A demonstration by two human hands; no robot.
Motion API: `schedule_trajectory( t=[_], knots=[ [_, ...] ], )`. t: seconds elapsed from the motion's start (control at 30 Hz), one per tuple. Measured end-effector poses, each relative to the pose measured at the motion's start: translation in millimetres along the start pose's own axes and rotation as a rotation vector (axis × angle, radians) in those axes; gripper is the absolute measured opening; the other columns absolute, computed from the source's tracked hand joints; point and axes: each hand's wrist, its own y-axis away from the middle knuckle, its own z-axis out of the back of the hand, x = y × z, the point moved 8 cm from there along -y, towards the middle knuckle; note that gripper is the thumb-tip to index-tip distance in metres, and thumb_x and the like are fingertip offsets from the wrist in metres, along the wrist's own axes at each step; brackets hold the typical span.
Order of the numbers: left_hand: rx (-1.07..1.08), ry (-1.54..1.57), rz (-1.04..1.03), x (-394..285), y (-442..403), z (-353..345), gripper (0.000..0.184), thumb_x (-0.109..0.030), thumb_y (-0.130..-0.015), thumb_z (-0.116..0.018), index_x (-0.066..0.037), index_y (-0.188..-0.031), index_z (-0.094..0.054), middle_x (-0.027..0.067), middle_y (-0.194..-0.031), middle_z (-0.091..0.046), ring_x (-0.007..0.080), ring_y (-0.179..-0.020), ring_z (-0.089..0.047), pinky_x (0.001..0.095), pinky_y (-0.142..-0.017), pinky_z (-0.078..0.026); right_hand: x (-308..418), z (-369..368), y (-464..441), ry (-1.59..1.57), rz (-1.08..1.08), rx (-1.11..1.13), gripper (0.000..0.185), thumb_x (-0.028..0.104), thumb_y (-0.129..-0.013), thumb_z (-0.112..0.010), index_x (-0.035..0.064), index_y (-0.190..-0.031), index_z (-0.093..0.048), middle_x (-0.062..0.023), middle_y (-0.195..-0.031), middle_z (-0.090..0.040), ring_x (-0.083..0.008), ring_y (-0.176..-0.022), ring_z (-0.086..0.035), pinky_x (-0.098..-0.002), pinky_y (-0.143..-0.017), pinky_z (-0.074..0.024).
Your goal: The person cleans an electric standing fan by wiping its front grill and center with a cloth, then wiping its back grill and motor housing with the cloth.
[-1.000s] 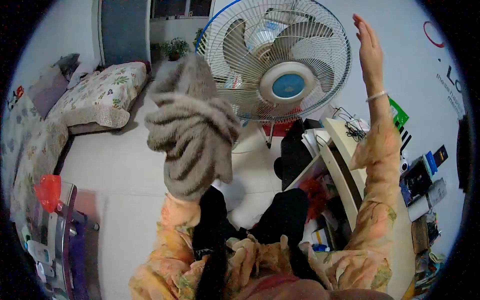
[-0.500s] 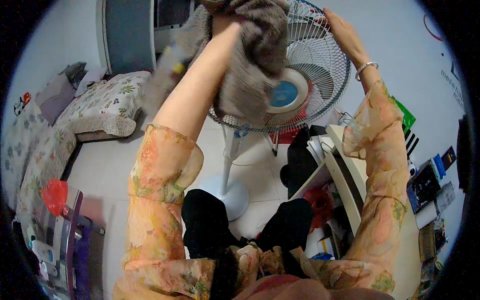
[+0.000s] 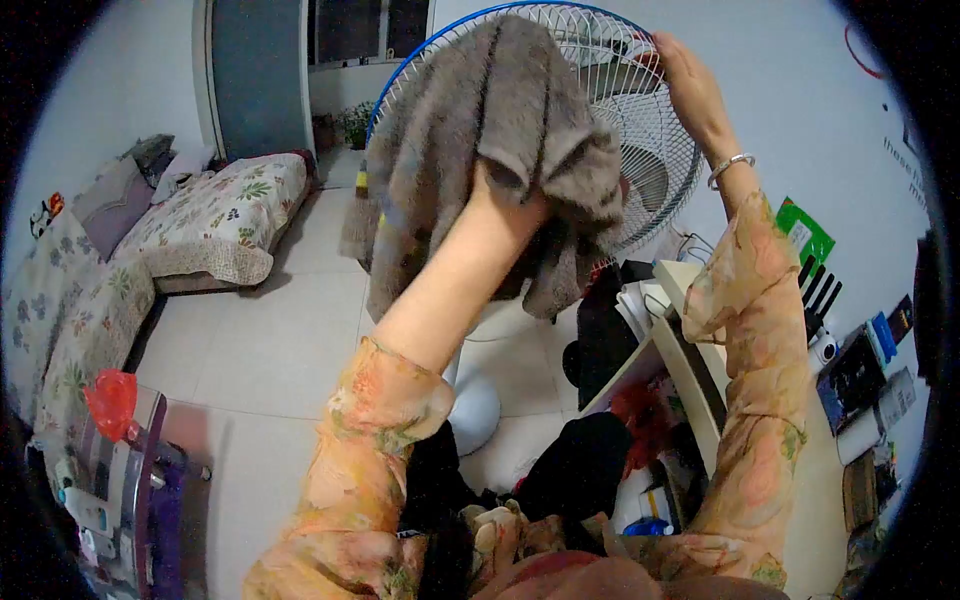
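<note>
A standing fan [image 3: 645, 185] with a white wire cage and a blue rim rises in front of me. Brown-grey cloth, thick like a towel [image 3: 440, 150], hangs over the left and middle of the cage and hides the hub. My left hand [image 3: 512, 192] is tucked into the towel's folds at the front of the fan; its fingers are covered, and the towel drapes around it. On the cage's upper right edge, my right hand [image 3: 690, 85] grips the rim, a bracelet [image 3: 732, 168] around that wrist. The fan's pale round base [image 3: 472, 415] stands on the floor near my legs.
Left is a bed [image 3: 215, 220] with a leaf-patterned cover. A red plastic bag [image 3: 112, 403] sits on a low table [image 3: 140, 470] at lower left. To the right, an open-fronted cream cabinet [image 3: 690, 375] and a desk [image 3: 815, 510] with several items stand close by.
My left hand and the towel have moved right and down across the cage, uncovering the blue rim at upper left and covering the hub. My right hand stays at the rim.
</note>
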Motion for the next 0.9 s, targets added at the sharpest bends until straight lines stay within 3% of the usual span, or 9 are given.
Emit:
schedule_trajectory(
  t=[0.13, 0.27, 0.3, 0.33, 0.43, 0.5, 0.9],
  knots=[
    [0.03, 0.136, 0.02, -9.7, 25.7, -18.3, 0.065, -0.03, -0.082, -0.059, -0.002, -0.136, -0.034, 0.0195, -0.136, -0.041, 0.0321, -0.129, -0.035, 0.0395, -0.111, -0.024, 15.9, -0.2, 3.4, 0.035, 0.028, -0.071, 0.057, 0.051, -0.095, -0.035, 0.0031, -0.113, -0.058, -0.0131, -0.094, -0.065, -0.0252, -0.091, -0.061, -0.0332, -0.082, -0.044],
    [-0.019, 0.254, -0.02, -8.6, 40.6, -23.5, 0.07, -0.033, -0.084, -0.057, -0.001, -0.14, -0.03, 0.0212, -0.138, -0.039, 0.0331, -0.131, -0.033, 0.04, -0.113, -0.021, 9.2, -4.0, -0.2, -0.015, 0.041, -0.083, 0.055, 0.051, -0.094, -0.038, 0.0042, -0.113, -0.059, -0.0123, -0.094, -0.065, -0.0245, -0.091, -0.061, -0.0323, -0.083, -0.0441],
    [-0.188, 0.18, -0.134, -11.3, 47.4, -8.5, 0.074, -0.032, -0.082, -0.06, 0.002, -0.14, -0.029, 0.0236, -0.136, -0.04, 0.0348, -0.131, -0.033, 0.0411, -0.112, -0.021, 10.4, -3.1, 1.8, -0.008, 0.037, -0.102, 0.055, 0.051, -0.094, -0.039, 0.0043, -0.113, -0.06, -0.012, -0.094, -0.065, -0.0242, -0.091, -0.061, -0.0321, -0.083, -0.0441],
    [-0.069, 0.055, -0.085, -13.6, 37.7, 0.1, 0.074, -0.03, -0.081, -0.06, 0.004, -0.139, -0.03, 0.0239, -0.137, -0.039, 0.0374, -0.131, -0.032, 0.0406, -0.114, -0.017, 11.2, -2.0, 2.5, -0.001, 0.033, -0.122, 0.055, 0.052, -0.093, -0.039, 0.0045, -0.113, -0.06, -0.0118, -0.094, -0.065, -0.024, -0.091, -0.061, -0.0319, -0.083, -0.0442],
    [0.003, -0.326, -0.224, -18.3, 17.2, 7.1, 0.07, -0.028, -0.081, -0.059, 0.005, -0.138, -0.032, 0.0246, -0.138, -0.038, 0.0367, -0.132, -0.031, 0.0395, -0.114, -0.016, 3.5, -5.7, -2.1, -0.017, -0.006, -0.097, 0.054, 0.052, -0.092, -0.041, 0.0059, -0.113, -0.061, -0.0112, -0.094, -0.066, -0.0232, -0.09, -0.061, -0.0313, -0.083, -0.0447],
    [0.017, -0.417, -0.257, -14.8, 6.1, 9.2, 0.07, -0.028, -0.081, -0.059, 0.005, -0.138, -0.032, 0.0245, -0.138, -0.038, 0.0367, -0.132, -0.031, 0.0396, -0.114, -0.016, 8.1, -4.2, 0.8, -0.011, 0.002, -0.107, 0.053, 0.052, -0.092, -0.042, 0.007, -0.113, -0.061, -0.0114, -0.094, -0.067, -0.0233, -0.09, -0.062, -0.0314, -0.082, -0.0453],
    [0.008, -0.327, 0.005, 47.4, -27.5, 28.8, 0.069, -0.027, -0.082, -0.058, 0.004, -0.138, -0.032, 0.0243, -0.138, -0.038, 0.0363, -0.131, -0.032, 0.0397, -0.114, -0.017, -2.3, -0.6, 0.7, 0.091, -0.02, -0.078, 0.052, 0.045, -0.095, -0.041, 0.0051, -0.124, -0.056, -0.0122, -0.105, -0.066, -0.0208, -0.098, -0.061, -0.0294, -0.088, -0.0429]
  ],
)
